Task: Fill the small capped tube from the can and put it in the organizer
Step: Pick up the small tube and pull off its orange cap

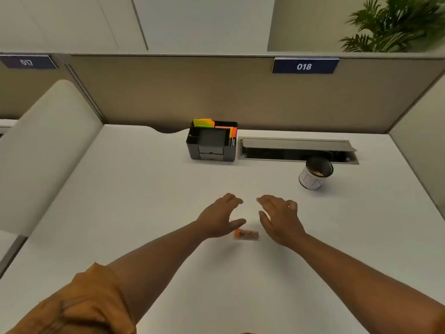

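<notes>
Our orange sleeve [79,307] sits closest; both hands, left [220,216] and right [280,218], hover with fingers spread, holding nothing, over the tube [246,234] lying on the tabletop [144,189]; can [315,173] and organizer [212,143] stand beyond.

Even soft light, faint shadows; slight blur, edges warped.

Left arm: mustard-orange sleeve [79,307] pushed up, creased; right forearm bare.
</notes>
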A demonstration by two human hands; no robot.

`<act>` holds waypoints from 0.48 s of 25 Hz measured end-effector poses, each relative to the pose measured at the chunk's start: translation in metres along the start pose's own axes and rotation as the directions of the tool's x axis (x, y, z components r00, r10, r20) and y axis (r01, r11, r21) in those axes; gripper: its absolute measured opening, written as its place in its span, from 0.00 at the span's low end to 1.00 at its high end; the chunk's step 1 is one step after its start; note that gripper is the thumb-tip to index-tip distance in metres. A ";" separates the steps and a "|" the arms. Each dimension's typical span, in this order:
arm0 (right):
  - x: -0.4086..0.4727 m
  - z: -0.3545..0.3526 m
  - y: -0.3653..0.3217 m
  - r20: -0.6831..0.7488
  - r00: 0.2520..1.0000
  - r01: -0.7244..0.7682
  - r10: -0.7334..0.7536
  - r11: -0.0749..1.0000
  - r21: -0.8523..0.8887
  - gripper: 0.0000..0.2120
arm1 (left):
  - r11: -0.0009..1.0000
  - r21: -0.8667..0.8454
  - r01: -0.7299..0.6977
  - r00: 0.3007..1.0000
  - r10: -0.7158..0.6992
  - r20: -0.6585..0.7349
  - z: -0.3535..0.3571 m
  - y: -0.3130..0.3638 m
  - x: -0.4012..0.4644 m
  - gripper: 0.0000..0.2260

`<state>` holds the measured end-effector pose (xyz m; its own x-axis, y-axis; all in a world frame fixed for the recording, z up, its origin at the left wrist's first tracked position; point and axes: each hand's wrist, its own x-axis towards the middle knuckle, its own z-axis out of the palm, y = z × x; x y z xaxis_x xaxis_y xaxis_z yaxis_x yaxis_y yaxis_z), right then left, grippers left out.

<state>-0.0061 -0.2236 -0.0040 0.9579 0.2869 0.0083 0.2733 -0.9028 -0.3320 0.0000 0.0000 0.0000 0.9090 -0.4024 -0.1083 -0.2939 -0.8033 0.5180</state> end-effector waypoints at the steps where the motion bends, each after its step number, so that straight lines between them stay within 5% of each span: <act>1: 0.000 0.006 0.003 0.076 0.997 0.005 -0.006 1.000 0.014 0.18 | 1.000 -0.018 0.024 0.998 -0.023 0.058 0.008 -0.004 0.002 0.27; 6: -0.004 0.033 0.012 0.384 0.924 -0.021 -0.003 0.998 0.059 0.17 | 0.999 0.024 0.040 0.961 -0.045 0.272 0.042 -0.020 0.003 0.25; 12: 0.000 0.051 0.010 0.427 0.901 0.032 -0.074 0.994 0.106 0.13 | 0.998 -0.047 0.038 0.960 -0.023 0.279 0.056 -0.025 0.010 0.10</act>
<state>-0.0078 -0.2159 -0.0556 0.8053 0.4624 -0.3709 0.2927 -0.8543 -0.4296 0.0003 -0.0084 -0.0617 0.7972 -0.4900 -0.3527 -0.2448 -0.7963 0.5531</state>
